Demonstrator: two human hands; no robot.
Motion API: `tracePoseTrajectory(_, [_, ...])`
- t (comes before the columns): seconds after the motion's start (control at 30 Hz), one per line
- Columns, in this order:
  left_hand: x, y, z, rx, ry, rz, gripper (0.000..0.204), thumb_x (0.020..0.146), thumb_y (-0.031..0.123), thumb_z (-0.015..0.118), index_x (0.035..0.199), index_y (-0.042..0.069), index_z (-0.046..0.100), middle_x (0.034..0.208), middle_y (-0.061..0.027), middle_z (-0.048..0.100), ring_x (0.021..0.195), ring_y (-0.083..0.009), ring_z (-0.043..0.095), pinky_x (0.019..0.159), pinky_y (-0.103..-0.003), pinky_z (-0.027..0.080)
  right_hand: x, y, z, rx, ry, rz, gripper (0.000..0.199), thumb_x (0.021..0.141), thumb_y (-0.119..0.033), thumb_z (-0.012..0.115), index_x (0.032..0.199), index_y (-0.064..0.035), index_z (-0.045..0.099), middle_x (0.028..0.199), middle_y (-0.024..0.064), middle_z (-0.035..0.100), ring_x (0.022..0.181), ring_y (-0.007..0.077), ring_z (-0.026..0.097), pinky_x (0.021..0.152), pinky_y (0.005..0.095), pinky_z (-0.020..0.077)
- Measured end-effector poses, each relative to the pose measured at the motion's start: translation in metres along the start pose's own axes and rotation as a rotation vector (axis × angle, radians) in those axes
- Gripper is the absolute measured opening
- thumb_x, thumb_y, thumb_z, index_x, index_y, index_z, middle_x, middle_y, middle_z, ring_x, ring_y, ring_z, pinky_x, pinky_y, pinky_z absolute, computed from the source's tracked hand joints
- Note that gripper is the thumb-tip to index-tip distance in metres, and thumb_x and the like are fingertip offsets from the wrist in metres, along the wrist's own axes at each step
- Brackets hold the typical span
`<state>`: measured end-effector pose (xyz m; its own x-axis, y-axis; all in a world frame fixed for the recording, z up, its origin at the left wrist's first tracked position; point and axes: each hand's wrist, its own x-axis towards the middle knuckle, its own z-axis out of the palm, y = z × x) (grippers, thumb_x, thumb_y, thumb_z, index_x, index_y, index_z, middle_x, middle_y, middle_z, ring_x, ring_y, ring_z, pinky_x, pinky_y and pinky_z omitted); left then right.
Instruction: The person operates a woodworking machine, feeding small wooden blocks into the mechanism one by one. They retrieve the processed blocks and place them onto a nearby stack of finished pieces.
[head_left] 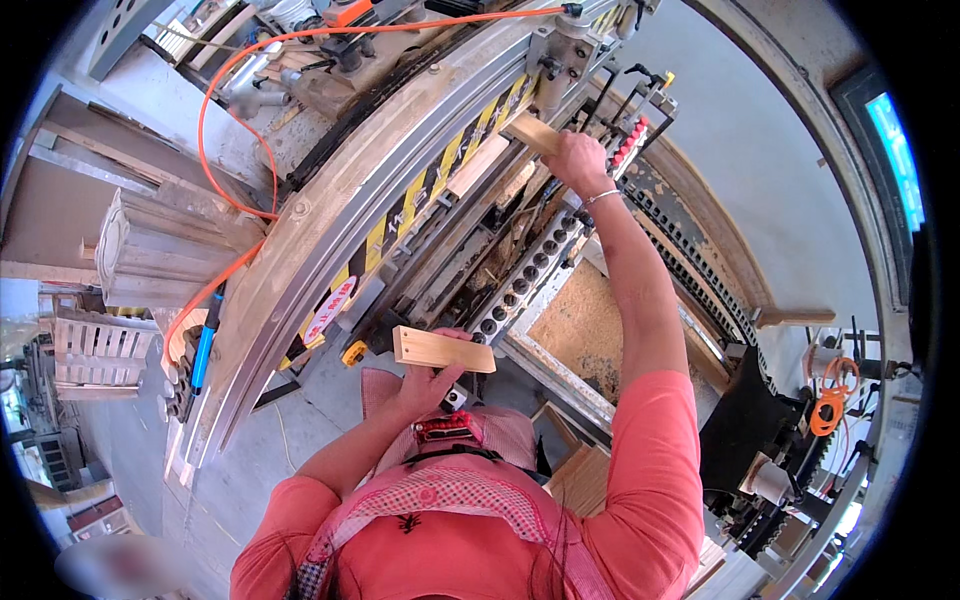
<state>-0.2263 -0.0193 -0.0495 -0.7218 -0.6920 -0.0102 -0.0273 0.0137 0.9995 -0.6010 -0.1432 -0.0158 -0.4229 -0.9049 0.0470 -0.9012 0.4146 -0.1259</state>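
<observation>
My left hand (436,386) is closed round a short, pale wooden block (442,350) close to my apron. Small dark holes show near one end of that block. Stretched forward and to the right, my right hand (578,160) grips a second wooden block (534,133) by its near end, over the bed of a large machine. Just left of this block, a longer light wood strip (480,165) lies along the machine beside the yellow-and-black striped edge (435,180). Part of the right hand's fingers is hidden behind the block and the hand itself.
A row of dark round fittings (520,285) runs along the machine, beside a tray of sawdust (580,330). An orange hose (205,140) loops over the curved metal beam (290,230). Stacked wood (150,250) stands at the left. A lit screen (895,160) is at the far right.
</observation>
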Motion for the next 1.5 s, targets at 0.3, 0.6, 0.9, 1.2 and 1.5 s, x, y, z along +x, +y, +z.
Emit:
tracePoseTrajectory(0.3, [0.000, 0.005, 0.003, -0.075, 0.018, -0.040, 0.034, 0.083, 0.013, 0.058, 0.112, 0.000, 0.046, 0.110, -0.0113, 0.052, 0.103, -0.0197, 0.050, 0.090, -0.033, 0.040, 0.003, 0.003, 0.007, -0.020, 0.005, -0.009, 0.032, 0.071, -0.031, 0.064, 0.085, -0.0026, 0.064, 0.083, 0.0171, 0.065, 0.080, 0.0311, 0.064, 0.071, 0.0390, 0.0516])
tracePoseTrajectory(0.6, [-0.001, 0.004, 0.001, -0.026, 0.028, -0.027, 0.032, 0.082, 0.008, 0.055, 0.112, 0.000, 0.047, 0.109, -0.0100, 0.053, 0.102, -0.0181, 0.051, 0.090, -0.032, 0.040, 0.003, -0.001, 0.002, -0.008, 0.017, 0.001, 0.030, 0.071, -0.030, 0.064, 0.083, -0.0024, 0.064, 0.083, 0.0178, 0.065, 0.079, 0.0314, 0.064, 0.071, 0.0389, 0.0524])
tracePoseTrajectory(0.9, [0.003, 0.035, -0.002, 0.171, -0.009, 0.015, 0.028, 0.084, 0.009, 0.050, 0.110, -0.001, 0.047, 0.108, -0.0103, 0.052, 0.100, -0.0185, 0.050, 0.089, -0.032, 0.040, 0.002, -0.001, 0.001, -0.049, -0.020, 0.006, 0.035, 0.071, -0.034, 0.065, 0.089, -0.0035, 0.064, 0.087, 0.0172, 0.065, 0.082, 0.0317, 0.064, 0.073, 0.0395, 0.0519])
tracePoseTrajectory(1.2, [-0.004, 0.006, 0.001, -0.078, 0.090, 0.015, 0.026, 0.084, 0.009, 0.048, 0.109, 0.000, 0.048, 0.102, -0.0085, 0.054, 0.095, -0.0158, 0.053, 0.085, -0.030, 0.042, 0.004, -0.003, 0.002, -0.077, -0.048, -0.002, 0.039, 0.071, -0.035, 0.065, 0.094, -0.0029, 0.062, 0.093, 0.0183, 0.064, 0.087, 0.0326, 0.062, 0.076, 0.0397, 0.0504])
tracePoseTrajectory(1.5, [-0.010, 0.004, -0.003, -0.060, 0.146, 0.022, 0.028, 0.090, 0.015, 0.042, 0.110, -0.001, 0.051, 0.104, -0.0094, 0.058, 0.095, -0.0156, 0.056, 0.084, -0.030, 0.043, 0.005, -0.008, 0.000, -0.140, -0.054, 0.017, 0.042, 0.073, -0.040, 0.064, 0.095, -0.0036, 0.062, 0.095, 0.0157, 0.064, 0.090, 0.0301, 0.062, 0.078, 0.0375, 0.0497])
